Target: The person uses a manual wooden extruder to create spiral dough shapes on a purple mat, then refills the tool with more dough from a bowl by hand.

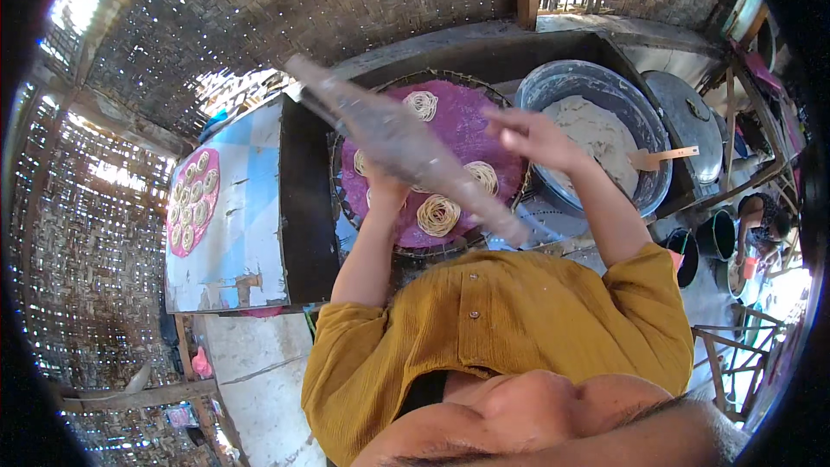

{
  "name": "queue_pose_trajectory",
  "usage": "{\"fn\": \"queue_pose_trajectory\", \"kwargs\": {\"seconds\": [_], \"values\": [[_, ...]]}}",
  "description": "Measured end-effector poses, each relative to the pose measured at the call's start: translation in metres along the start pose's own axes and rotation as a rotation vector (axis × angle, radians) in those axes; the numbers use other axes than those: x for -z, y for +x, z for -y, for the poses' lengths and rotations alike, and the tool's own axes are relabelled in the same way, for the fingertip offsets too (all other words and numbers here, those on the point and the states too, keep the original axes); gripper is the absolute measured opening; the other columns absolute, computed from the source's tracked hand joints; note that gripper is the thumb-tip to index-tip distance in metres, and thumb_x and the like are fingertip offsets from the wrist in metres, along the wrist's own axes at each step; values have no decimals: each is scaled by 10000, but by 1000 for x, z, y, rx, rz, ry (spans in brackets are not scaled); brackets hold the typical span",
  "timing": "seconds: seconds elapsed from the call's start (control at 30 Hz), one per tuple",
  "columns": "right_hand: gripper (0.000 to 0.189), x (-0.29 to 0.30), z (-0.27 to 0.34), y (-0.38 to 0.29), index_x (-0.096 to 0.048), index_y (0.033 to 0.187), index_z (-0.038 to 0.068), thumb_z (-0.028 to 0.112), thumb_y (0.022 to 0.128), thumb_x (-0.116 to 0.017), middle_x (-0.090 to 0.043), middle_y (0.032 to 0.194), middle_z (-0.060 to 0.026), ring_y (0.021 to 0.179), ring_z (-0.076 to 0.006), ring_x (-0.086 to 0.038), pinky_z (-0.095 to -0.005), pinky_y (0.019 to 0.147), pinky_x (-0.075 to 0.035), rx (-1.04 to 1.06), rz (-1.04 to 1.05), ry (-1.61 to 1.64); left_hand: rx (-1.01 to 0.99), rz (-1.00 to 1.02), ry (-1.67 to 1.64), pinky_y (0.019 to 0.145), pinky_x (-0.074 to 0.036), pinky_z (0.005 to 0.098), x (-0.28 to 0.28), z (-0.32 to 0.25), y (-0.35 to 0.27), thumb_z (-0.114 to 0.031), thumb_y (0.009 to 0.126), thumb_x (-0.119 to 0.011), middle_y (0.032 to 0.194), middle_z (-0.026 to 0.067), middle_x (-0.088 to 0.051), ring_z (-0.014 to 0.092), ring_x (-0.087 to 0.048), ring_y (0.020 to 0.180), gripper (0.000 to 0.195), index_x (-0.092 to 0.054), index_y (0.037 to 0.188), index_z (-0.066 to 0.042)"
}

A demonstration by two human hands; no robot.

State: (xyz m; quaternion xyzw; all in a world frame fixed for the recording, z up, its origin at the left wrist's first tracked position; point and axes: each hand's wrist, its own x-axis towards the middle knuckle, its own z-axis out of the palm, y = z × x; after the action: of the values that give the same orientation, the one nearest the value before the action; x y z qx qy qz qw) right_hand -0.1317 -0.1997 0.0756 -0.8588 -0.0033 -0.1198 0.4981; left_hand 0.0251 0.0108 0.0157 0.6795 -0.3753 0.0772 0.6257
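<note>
My left hand (387, 189) grips a long wooden tool (402, 136) from below, broad in the middle and tapering to a handle at each end. It is blurred and hangs slantwise over a round woven tray (334, 172). On the tray lies a magenta sheet (454, 136) carrying several coiled nests of pale strands, among them a nest (438, 215) near me and another nest (421, 106) at the far side. The tool hides some of them. My right hand (538, 136) is held above the tray's right side, fingers apart, with nothing in it.
Right of the tray stands a large tub (658, 136) of pale dough (590, 136) with a spatula (661, 157). Beyond is a lidded metal pot (681, 117). At left, a blue-and-white board (253, 207) bears another magenta sheet (188, 240) with coils. Another person (765, 220) bends among buckets.
</note>
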Motion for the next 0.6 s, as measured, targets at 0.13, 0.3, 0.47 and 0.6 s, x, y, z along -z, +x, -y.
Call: {"fn": "queue_pose_trajectory", "kwargs": {"seconds": [0.13,0.3,0.47,0.6], "values": [[515,15,-110,4,-578,1040,42,491,802,-496,-594,868,-124,709,-212,-584,-361,644,-469,-213,-389,-625,-202,34,257,773,-448,334,41,-29,-13,-201,735,-648,1000,67,-566,199,-526,934,406,-509,1091,-62],[227,1,-129,-12,-545,790,44,254,849,-486,-505,615,-45,457,-118,-475,-244,367,-353,-630,-214,284,-205,-57,274,771,-451,338,98,-55,-30,-205,722,-655,970,79,-579,214,-544,908,406,-518,1074,-56],[155,-40,-98,-55,-499,805,56,198,857,-469,-523,649,-43,469,-119,-499,-246,389,-407,-736,-231,690,-174,-113,263,769,-455,342,130,-68,-40,-209,710,-663,940,90,-593,230,-562,882,406,-527,1058,-51],[152,-84,-62,-87,-518,863,55,200,861,-469,-578,741,-56,541,-136,-550,-274,467,-478,-809,-277,965,-164,-101,247,767,-457,346,132,-71,-37,-213,700,-669,915,99,-604,242,-576,861,406,-534,1044,-47]]}}
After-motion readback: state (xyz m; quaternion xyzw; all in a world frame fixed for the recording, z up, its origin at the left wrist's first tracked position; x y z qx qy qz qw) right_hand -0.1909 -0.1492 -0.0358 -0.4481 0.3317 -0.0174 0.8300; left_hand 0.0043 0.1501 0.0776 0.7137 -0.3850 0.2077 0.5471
